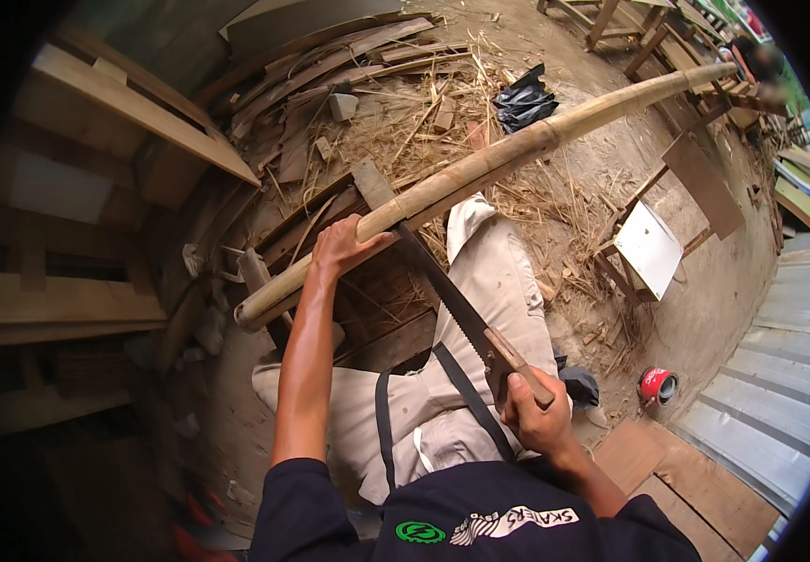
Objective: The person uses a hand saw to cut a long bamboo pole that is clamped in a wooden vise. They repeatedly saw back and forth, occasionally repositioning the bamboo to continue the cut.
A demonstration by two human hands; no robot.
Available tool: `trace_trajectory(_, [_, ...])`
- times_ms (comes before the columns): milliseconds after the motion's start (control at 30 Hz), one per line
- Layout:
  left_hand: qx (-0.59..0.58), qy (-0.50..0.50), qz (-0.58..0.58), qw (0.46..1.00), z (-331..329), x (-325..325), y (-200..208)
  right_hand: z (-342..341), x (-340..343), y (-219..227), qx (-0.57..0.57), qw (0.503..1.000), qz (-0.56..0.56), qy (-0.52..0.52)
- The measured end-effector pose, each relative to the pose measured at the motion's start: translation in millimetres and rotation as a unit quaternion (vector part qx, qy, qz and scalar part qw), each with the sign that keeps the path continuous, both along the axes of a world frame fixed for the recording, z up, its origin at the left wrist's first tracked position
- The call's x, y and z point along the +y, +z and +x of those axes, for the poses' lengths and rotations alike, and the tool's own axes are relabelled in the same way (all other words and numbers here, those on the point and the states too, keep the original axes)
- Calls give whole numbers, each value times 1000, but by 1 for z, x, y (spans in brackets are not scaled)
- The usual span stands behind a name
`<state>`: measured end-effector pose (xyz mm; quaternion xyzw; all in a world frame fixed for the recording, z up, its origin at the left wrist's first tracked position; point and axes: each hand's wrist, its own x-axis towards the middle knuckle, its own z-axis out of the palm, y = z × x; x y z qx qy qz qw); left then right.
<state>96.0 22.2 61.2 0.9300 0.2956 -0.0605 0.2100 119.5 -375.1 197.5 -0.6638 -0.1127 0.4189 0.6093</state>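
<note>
Head view: you were sawing a long bamboo pole [480, 164] that ran from lower left to upper right.

Your left hand [344, 245] pressed down on the smooth, pale, round pole near its cut lower end, fingers curled over it. Your right hand [534, 412] was clenched around the wooden handle of a hand saw [452, 309], its dark toothed blade slanting up under the pole. Dry splinters and rough planks [330, 66] littered the dirt beyond; a white board [648, 248] leaned nearby.
</note>
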Motion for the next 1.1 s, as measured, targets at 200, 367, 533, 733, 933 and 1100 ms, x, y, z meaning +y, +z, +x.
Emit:
trace_trajectory(200, [-1,-10,-8,1000,2,4,-3,15,-5,-9,257,953,104,-121])
trace_trajectory(367, [20,-18,16,1000,4,6,-8,35,-11,-16,375,907,113,-156])
trace_trajectory(533, [19,-11,5,1000,3,5,-7,60,-44,11,332,929,109,-122])
trace_trajectory(733, [-5,-20,58,998,-1,-3,-13,47,-58,23,-59,998,5,7])
trace_trajectory(933, [-32,-30,140,989,-8,-14,-29,13,8,-39,-222,975,-26,23])
trace_trajectory(1100, [-89,-43,164,981,-9,-11,-33,4,38,-43,-202,978,-26,34])
